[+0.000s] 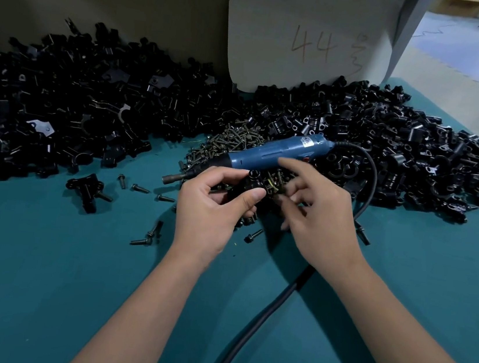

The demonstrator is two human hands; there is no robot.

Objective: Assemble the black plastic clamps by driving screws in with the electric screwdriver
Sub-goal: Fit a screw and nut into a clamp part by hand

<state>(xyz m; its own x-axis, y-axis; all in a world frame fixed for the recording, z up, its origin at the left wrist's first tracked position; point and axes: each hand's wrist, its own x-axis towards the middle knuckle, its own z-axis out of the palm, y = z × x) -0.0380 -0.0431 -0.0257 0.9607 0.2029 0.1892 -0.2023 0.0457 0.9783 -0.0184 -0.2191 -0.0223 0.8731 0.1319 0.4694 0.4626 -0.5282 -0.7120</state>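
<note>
Two hands meet over the screw pile (237, 141) mid-table: the left hand (213, 211) has thumb and fingers curled round a black plastic clamp (251, 183), mostly hidden in the grip, while the right hand (316, 212) pinches something tiny at it, probably a screw, too dark to tell. Behind them the blue electric screwdriver (269, 154) lies on the screws, bit pointing left, its black cord (260, 315) looping back across the teal table (37, 276). Heaps of black clamp parts (74, 104) run along the back wall, blurring together.
</note>
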